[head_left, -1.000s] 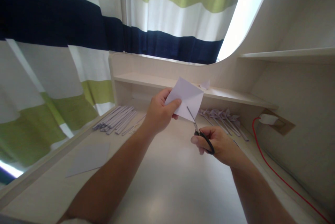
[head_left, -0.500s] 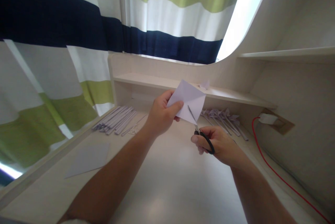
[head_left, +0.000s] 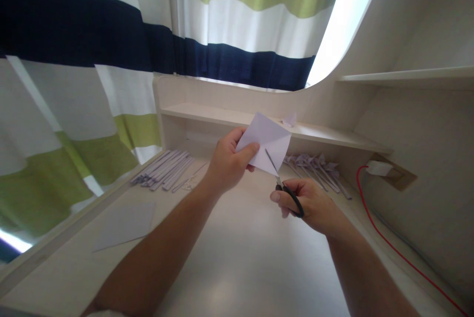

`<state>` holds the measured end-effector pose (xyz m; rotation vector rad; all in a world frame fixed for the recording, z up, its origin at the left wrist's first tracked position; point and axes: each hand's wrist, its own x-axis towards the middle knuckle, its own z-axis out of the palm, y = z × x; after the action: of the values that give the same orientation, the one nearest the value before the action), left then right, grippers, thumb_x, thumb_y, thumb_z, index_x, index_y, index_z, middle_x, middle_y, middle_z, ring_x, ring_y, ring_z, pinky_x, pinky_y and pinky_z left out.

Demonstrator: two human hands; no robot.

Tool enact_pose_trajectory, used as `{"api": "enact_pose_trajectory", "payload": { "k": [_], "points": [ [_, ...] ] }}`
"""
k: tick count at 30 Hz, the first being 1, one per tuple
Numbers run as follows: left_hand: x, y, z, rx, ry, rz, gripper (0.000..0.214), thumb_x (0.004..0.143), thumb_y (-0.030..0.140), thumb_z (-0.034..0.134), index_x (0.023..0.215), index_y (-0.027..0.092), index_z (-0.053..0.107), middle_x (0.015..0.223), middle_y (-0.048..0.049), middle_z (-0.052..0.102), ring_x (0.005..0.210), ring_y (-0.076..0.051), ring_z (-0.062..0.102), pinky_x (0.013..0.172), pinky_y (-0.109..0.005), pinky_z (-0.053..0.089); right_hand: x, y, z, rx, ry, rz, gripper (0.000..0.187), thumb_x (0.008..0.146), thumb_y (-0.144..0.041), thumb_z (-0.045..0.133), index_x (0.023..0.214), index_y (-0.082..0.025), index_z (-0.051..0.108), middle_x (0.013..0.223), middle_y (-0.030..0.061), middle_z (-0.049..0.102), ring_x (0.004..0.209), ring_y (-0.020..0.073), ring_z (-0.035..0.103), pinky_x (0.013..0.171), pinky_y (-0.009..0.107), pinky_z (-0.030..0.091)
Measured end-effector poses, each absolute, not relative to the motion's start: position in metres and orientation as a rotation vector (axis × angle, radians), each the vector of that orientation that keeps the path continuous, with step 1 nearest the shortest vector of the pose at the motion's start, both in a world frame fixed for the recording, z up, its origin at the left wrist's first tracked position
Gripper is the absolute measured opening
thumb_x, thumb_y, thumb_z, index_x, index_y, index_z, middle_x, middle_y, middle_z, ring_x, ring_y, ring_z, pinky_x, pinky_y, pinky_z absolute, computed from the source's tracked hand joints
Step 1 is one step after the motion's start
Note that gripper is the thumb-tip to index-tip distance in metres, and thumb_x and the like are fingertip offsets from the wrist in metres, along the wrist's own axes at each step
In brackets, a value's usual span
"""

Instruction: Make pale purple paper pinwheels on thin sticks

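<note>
Nearest, both forearms reach in over the front edge of the white desk (head_left: pixel 252 248). Toward its left edge lies a flat sheet of white paper (head_left: pixel 126 225), partly covered by the left forearm. Along the right edge runs a red cable (head_left: pixel 392 254). Above the middle of the desk, the right hand (head_left: pixel 305 202) has thumb and fingers wrapped around the black handles of the scissors (head_left: pixel 285 189); one blade lies over a white paper square (head_left: pixel 272 137), slanting up from its lower corner, and the other blade cannot be made out. Just left of that, the left hand (head_left: pixel 230 163) pinches the square by its left side, thumb on the face, fingers behind, the sheet tilted up off the desk. Farther back, a row of paper rods (head_left: pixel 163 170) sits near the far left corner, and paper pinwheels (head_left: pixel 314 165) on sticks near the far right corner. Beyond, a small folded paper (head_left: pixel 289 120) rests on the shelf (head_left: pixel 207 113), below a striped curtain (head_left: pixel 259 25).
</note>
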<state>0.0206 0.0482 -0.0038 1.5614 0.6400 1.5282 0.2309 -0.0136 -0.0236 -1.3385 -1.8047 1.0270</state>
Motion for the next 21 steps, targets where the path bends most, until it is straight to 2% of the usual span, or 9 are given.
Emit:
{"api": "enact_pose_trajectory", "payload": {
  "k": [21],
  "points": [
    [0.0211,0.0456,-0.0021,1.542,0.626,1.542,0.024,0.082,0.031,0.075,0.1,0.015,0.07,0.069,0.0008,0.067,0.053,-0.011,0.061,0.044,-0.019,0.051,0.2382,-0.0088,-0.0321,-1.391,-1.823,0.984,0.048,0.083,-0.061,0.08,0.063,-0.02,0.067,0.057,-0.0002,0.062,0.054,0.0129,0.048,0.055,0.029,0.033]
  ]
}}
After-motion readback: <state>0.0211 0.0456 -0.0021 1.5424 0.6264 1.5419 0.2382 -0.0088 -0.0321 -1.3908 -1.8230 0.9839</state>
